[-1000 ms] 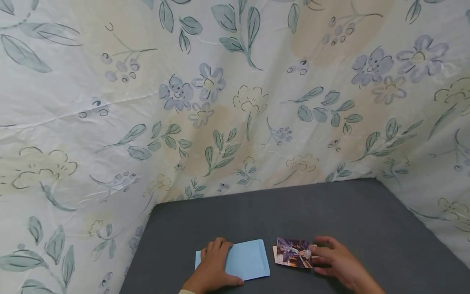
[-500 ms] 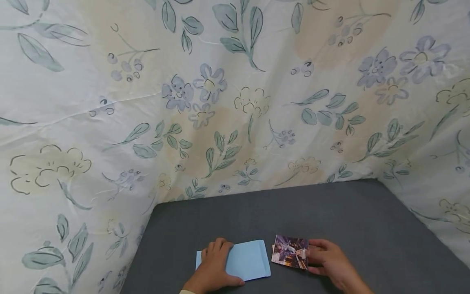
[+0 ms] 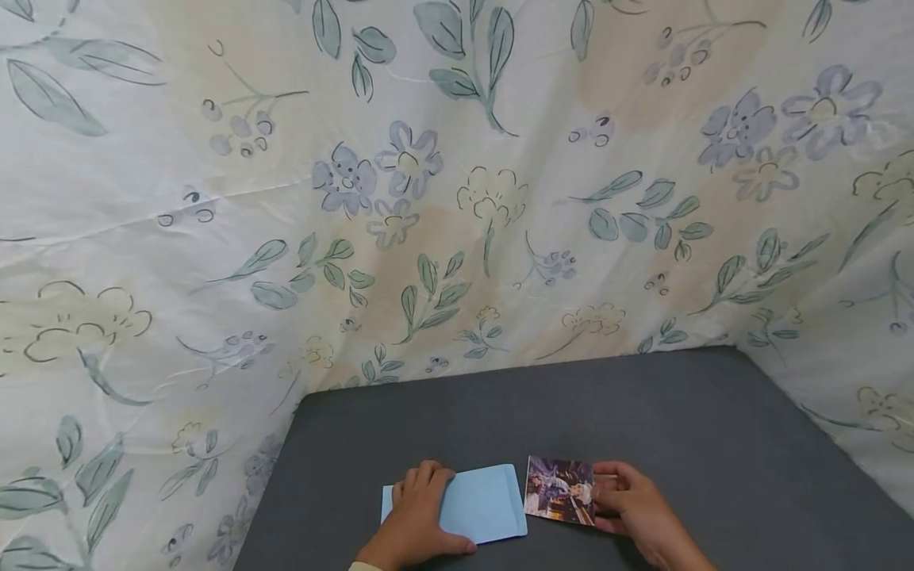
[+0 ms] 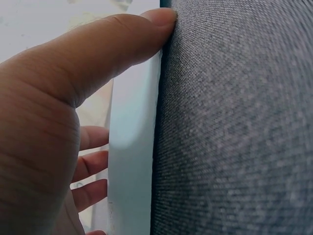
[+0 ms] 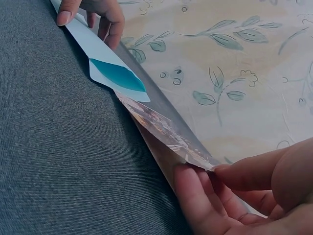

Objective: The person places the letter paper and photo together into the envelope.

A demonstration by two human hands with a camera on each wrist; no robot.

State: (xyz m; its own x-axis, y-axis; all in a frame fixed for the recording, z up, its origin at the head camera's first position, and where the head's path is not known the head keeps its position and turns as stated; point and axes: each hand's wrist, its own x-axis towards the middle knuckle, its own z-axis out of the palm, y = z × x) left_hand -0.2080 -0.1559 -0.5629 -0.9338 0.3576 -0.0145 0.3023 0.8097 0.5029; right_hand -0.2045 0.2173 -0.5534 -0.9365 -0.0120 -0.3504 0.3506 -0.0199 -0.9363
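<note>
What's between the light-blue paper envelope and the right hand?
A rectangular purple printed card, one end pinched by the right hand, the other close to the envelope. Head and right wrist views show it.

"Any lettering on the pale blue envelope (image 3: pixel 485 503)?"

"None legible; faint marks along one edge in the left wrist view are too small to make out."

"And the picture card (image 3: pixel 559 490)?"

"No word, brand or number can be read in its print."

"The floral cloth (image 3: pixel 428 198) behind the table (image 3: pixel 535 412)?"

"No readable text or sign there either."
</note>
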